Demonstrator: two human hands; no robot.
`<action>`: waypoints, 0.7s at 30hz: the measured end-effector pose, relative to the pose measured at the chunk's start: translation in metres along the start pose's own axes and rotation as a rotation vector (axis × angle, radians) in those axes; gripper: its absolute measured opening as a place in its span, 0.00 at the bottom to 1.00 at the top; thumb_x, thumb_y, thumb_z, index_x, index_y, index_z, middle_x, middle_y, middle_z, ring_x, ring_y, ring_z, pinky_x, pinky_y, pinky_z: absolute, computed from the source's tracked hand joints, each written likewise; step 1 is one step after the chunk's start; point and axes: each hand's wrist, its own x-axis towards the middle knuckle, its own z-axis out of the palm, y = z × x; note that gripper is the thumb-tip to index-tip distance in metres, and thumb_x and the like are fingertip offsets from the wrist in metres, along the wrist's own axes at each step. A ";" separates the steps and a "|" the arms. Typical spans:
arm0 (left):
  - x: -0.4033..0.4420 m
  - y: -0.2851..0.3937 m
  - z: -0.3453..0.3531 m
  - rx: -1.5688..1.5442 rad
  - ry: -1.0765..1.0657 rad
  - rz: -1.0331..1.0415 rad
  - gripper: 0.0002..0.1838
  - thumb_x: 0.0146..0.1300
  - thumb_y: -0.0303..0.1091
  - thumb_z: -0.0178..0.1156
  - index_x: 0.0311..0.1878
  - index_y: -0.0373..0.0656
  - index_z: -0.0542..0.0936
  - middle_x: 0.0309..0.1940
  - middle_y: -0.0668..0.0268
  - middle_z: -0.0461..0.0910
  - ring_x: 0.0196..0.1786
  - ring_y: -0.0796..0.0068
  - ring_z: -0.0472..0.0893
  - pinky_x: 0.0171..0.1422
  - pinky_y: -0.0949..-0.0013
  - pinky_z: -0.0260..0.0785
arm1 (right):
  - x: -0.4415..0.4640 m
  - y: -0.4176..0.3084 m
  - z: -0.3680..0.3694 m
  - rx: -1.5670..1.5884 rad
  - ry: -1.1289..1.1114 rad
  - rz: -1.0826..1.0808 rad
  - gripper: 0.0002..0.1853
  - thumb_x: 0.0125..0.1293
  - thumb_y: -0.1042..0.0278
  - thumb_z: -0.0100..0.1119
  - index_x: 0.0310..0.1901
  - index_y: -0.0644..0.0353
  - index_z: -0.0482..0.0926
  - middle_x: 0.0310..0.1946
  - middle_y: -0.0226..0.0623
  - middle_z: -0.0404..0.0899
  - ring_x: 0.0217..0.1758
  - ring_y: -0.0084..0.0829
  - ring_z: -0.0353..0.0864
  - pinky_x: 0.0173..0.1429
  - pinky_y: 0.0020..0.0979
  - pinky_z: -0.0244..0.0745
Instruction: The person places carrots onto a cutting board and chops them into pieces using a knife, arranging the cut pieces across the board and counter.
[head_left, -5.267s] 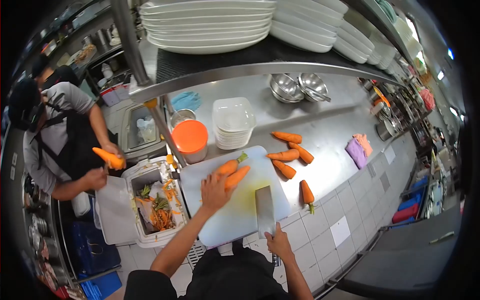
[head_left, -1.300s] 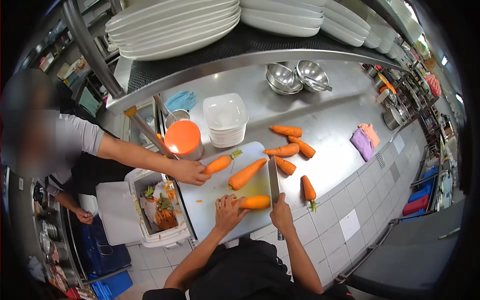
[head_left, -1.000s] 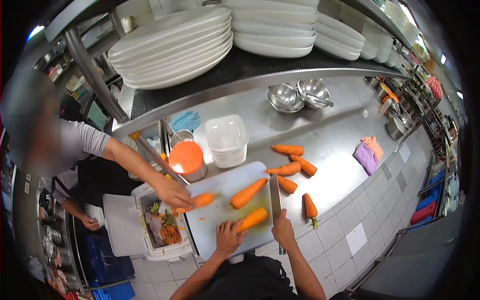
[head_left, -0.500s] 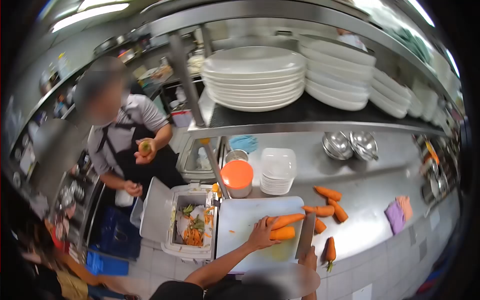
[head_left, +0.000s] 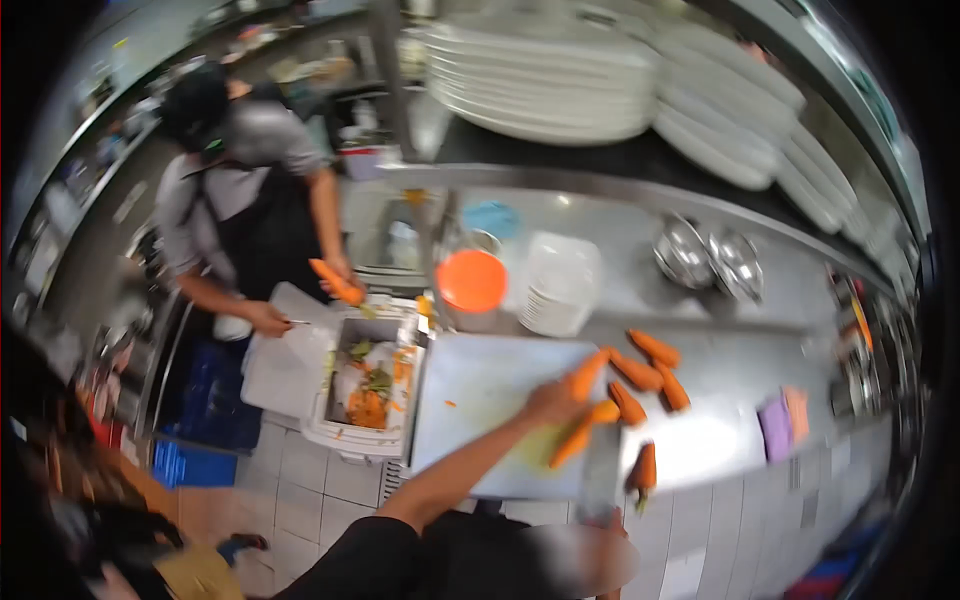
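Note:
My left hand (head_left: 556, 402) is over the right half of the white cutting board (head_left: 470, 420), its fingers closed round a carrot (head_left: 590, 374) that points to the upper right. Beside that hand, a second carrot (head_left: 572, 444) lies slanted on the board. Near the board's lower right corner my right hand (head_left: 606, 540) grips a knife, partly hidden by a blurred patch. The wide knife blade (head_left: 601, 470), smeared by motion, points away from me along the board's right edge. Several whole carrots (head_left: 638, 372) lie on the steel counter to the right.
A co-worker (head_left: 260, 200) holds a carrot over an open bin (head_left: 318, 425) of peelings at left. Behind the board stand an orange-lidded tub (head_left: 472, 281) and stacked white dishes (head_left: 562, 285). A steel shelf (head_left: 600, 187) with plates overhangs the counter. Metal bowls (head_left: 708, 258) and cloths (head_left: 778, 428) sit right.
My left hand has moved right with one carrot, leaving the other turned aslant on the board. The view has tilted. The co-worker's carrot has come down to the bin.

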 end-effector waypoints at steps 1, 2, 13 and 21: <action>0.004 -0.004 -0.005 0.118 0.003 -0.021 0.40 0.58 0.66 0.62 0.61 0.41 0.77 0.50 0.45 0.84 0.53 0.43 0.83 0.56 0.45 0.76 | -0.007 -0.015 -0.003 0.007 -0.100 0.076 0.19 0.70 0.72 0.58 0.58 0.71 0.69 0.31 0.60 0.83 0.31 0.55 0.86 0.36 0.48 0.78; 0.004 -0.021 -0.009 0.059 0.046 0.034 0.34 0.60 0.64 0.61 0.54 0.42 0.81 0.45 0.48 0.86 0.50 0.46 0.85 0.52 0.46 0.77 | -0.011 -0.030 -0.006 0.022 -0.193 0.163 0.17 0.71 0.71 0.57 0.56 0.70 0.70 0.31 0.62 0.83 0.34 0.60 0.85 0.38 0.51 0.78; -0.189 -0.080 -0.064 -0.126 0.245 -0.233 0.33 0.64 0.47 0.67 0.62 0.41 0.61 0.29 0.51 0.85 0.31 0.50 0.85 0.40 0.56 0.76 | 0.004 0.011 0.042 0.047 -0.181 0.189 0.16 0.69 0.71 0.55 0.54 0.66 0.65 0.27 0.63 0.78 0.34 0.68 0.78 0.38 0.61 0.70; -0.132 -0.073 -0.091 0.236 0.487 0.214 0.29 0.61 0.41 0.70 0.64 0.43 0.74 0.50 0.55 0.75 0.53 0.53 0.76 0.58 0.55 0.68 | 0.066 0.008 0.067 0.090 0.019 0.148 0.14 0.71 0.71 0.54 0.53 0.66 0.66 0.27 0.65 0.77 0.35 0.69 0.77 0.39 0.61 0.69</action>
